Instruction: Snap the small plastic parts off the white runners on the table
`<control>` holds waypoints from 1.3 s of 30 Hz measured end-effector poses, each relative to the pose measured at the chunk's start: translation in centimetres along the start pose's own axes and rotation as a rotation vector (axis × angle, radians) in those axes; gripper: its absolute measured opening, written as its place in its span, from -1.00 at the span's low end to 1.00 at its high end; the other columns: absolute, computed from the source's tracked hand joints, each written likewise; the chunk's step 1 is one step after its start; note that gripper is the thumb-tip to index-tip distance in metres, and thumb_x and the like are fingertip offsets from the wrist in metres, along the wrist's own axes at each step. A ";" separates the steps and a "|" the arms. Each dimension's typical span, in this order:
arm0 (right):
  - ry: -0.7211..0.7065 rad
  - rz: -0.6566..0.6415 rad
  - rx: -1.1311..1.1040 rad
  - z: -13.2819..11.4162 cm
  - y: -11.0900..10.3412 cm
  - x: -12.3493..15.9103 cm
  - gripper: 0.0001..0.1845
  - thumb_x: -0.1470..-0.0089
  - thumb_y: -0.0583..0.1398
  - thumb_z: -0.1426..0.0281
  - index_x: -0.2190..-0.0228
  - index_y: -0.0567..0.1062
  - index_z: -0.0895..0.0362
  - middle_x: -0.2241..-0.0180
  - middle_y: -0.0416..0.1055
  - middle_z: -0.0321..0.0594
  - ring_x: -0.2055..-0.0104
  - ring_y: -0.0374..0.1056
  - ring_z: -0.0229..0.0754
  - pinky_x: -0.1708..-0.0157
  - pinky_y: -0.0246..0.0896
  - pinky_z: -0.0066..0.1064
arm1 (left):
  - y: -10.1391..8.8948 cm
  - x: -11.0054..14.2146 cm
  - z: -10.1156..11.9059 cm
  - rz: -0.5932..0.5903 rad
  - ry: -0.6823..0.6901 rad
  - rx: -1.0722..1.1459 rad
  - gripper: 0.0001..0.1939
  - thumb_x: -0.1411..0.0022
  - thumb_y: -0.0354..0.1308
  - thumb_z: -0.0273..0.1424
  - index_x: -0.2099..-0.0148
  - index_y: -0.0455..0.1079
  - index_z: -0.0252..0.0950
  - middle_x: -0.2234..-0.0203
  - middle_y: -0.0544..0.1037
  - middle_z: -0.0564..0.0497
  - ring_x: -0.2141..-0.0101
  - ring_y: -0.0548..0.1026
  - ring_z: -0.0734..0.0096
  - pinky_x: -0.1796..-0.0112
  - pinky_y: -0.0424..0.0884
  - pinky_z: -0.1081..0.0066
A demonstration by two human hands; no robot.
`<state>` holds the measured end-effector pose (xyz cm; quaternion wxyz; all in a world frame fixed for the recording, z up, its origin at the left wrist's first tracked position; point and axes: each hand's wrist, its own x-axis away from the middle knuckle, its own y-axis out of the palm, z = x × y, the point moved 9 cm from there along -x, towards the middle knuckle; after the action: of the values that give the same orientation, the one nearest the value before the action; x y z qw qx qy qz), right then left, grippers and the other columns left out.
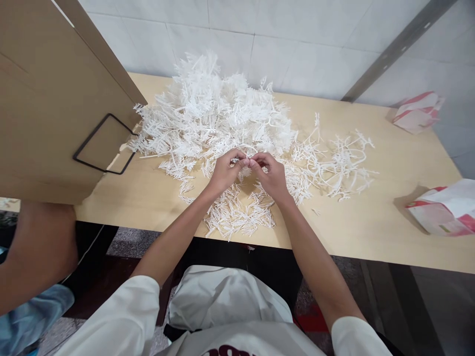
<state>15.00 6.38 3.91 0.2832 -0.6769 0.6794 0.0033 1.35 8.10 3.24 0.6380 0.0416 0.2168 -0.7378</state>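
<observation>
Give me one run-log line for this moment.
left hand: pinching sprig; right hand: pinching same sprig; beyond: white pile; nearer: loose bits; left: cardboard

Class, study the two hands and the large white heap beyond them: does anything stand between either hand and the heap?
Nothing visible stands between the left hand or right hand and the white heap just beyond them; the cardboard is off to the left.
</observation>
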 end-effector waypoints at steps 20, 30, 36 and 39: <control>-0.268 0.078 0.397 -1.8 -0.1 0.5 -0.84 0.08 0.14 0.53 0.49 0.49 0.06 0.51 0.45 -0.30 0.43 0.32 -0.23 0.37 0.24 -0.36 | 0.9 1.4 2.4 0.027 0.325 -0.572 -0.85 -0.30 -0.08 -0.50 0.30 0.28 -0.23 0.33 0.46 -0.05 0.24 0.36 0.26 0.21 0.24 0.24; -0.280 0.077 0.292 -2.3 -0.5 0.3 -0.83 -0.17 0.13 0.35 0.25 0.52 0.06 0.33 0.46 -0.22 0.29 0.37 -0.22 0.31 0.31 -0.34 | -0.5 0.1 -0.2 0.034 -0.048 0.034 -0.70 -0.34 0.01 -0.13 0.33 0.20 -0.22 0.49 0.30 0.09 0.45 0.26 0.49 0.38 0.22 0.42; -0.313 0.013 0.278 -2.4 0.4 0.4 -0.83 -0.18 0.18 0.27 0.25 0.52 0.06 0.36 0.46 -0.23 0.31 0.37 -0.23 0.30 0.31 -0.36 | 0.3 0.4 0.5 -0.007 0.076 -0.092 -0.79 -0.37 -0.04 -0.27 0.33 0.16 -0.23 0.45 0.33 0.07 0.42 0.28 0.48 0.35 0.20 0.40; -0.291 -0.021 0.256 -2.1 0.6 0.3 -0.87 -0.17 0.18 0.32 0.30 0.52 0.06 0.41 0.48 -0.28 0.39 0.34 -0.27 0.35 0.27 -0.39 | 0.8 0.5 0.6 -0.030 0.122 -0.162 -0.85 -0.35 -0.07 -0.37 0.32 0.12 -0.23 0.43 0.33 0.05 0.40 0.27 0.46 0.35 0.19 0.39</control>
<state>13.64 5.35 5.30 0.4623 -0.6349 0.6190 0.0119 2.11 7.32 3.37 0.6138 0.0316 0.3145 -0.7234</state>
